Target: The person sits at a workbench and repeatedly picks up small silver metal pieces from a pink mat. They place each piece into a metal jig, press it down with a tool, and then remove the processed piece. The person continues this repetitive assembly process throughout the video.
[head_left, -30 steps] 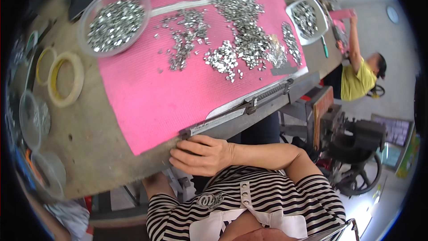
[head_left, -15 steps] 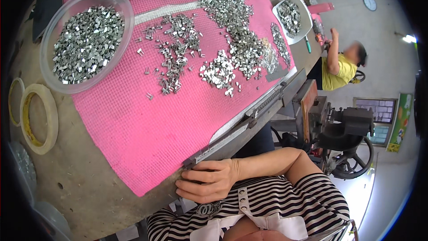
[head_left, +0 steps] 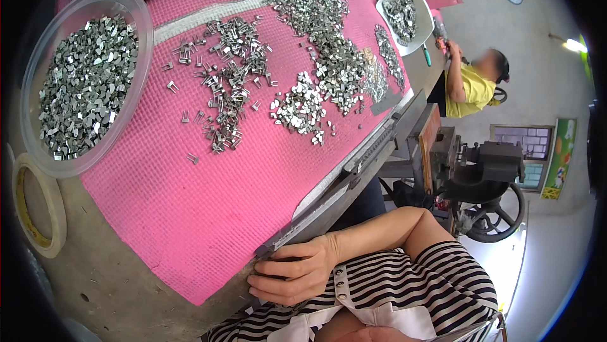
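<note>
My right hand (head_left: 294,273) is at the near table edge, its back upward and its fingers bent together. The thumb is hidden, and whatever the hand holds is out of sight. Its forefinger lies against the near end of a long dark metal rail (head_left: 319,215), slotted along its length. This rail runs along the edge of a pink textured mat (head_left: 183,215). Beyond it lie a pile of small silvery chips (head_left: 298,106), greyer metal pieces (head_left: 341,73) and scattered two-legged metal parts (head_left: 234,82). My left hand does not show.
A clear plastic bowl (head_left: 147,44) of metal chips stands at left, beside a tape roll (head_left: 58,215). Farther back are a white tray (head_left: 425,16) of parts and a green-handled tool (head_left: 427,57). At right are a machine with a handwheel (head_left: 499,215) and a person in yellow (head_left: 466,92).
The view has shifted, so the bowl and tape roll appear farther left and lower. My right hand stays at the rail's near end. The other person's raised hand is slightly lower.
</note>
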`<move>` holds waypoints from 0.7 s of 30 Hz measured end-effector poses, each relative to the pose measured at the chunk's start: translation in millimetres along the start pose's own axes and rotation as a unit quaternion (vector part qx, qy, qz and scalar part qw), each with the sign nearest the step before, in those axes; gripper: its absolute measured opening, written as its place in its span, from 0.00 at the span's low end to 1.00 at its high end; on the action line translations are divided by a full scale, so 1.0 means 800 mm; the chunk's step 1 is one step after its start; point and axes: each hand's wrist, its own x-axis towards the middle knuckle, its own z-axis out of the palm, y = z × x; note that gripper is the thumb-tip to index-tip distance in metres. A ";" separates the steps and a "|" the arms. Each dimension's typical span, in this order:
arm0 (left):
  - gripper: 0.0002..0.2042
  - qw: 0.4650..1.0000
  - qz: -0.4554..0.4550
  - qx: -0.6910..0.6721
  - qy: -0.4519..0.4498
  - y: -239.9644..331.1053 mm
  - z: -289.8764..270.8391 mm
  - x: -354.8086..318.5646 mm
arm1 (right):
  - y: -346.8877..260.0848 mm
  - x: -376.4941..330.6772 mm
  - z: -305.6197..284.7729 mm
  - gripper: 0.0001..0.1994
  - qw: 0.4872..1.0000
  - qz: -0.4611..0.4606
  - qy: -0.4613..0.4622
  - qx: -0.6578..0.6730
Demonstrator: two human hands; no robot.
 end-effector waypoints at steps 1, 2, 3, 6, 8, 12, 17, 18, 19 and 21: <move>0.06 1.000 0.001 -0.001 -0.002 0.001 0.000 -0.001 | 0.000 0.000 0.000 0.13 1.000 0.000 -0.001 0.001; 0.06 1.000 0.004 0.000 -0.002 0.002 -0.003 -0.003 | 0.000 0.000 0.000 0.13 1.000 -0.001 -0.003 0.002; 0.06 1.000 0.007 -0.005 -0.006 0.005 0.000 -0.006 | 0.000 0.000 0.000 0.13 1.000 -0.002 -0.004 0.003; 0.06 1.000 0.013 -0.004 -0.008 0.011 0.000 -0.011 | 0.000 -0.002 0.003 0.13 1.000 0.000 0.006 0.000; 0.06 1.000 0.020 -0.006 -0.012 0.014 -0.001 -0.014 | 0.003 0.002 0.001 0.12 1.000 0.002 0.004 0.007; 0.06 1.000 0.027 -0.004 -0.011 0.018 -0.003 -0.018 | 0.001 0.002 0.000 0.12 1.000 0.011 -0.006 -0.006; 0.06 0.999 0.034 -0.014 -0.012 0.029 -0.009 -0.029 | 0.005 0.002 -0.003 0.13 1.000 -0.007 -0.020 -0.001; 0.06 0.999 0.038 -0.020 -0.013 0.034 -0.009 -0.033 | 0.006 0.001 -0.005 0.13 1.000 -0.010 -0.023 0.003; 0.06 0.999 0.043 -0.025 -0.016 0.040 -0.012 -0.038 | 0.008 0.001 -0.006 0.14 1.000 -0.018 -0.025 -0.002; 0.06 0.998 0.049 -0.039 -0.019 0.050 -0.021 -0.043 | 0.009 0.000 -0.009 0.14 0.999 -0.021 -0.025 -0.017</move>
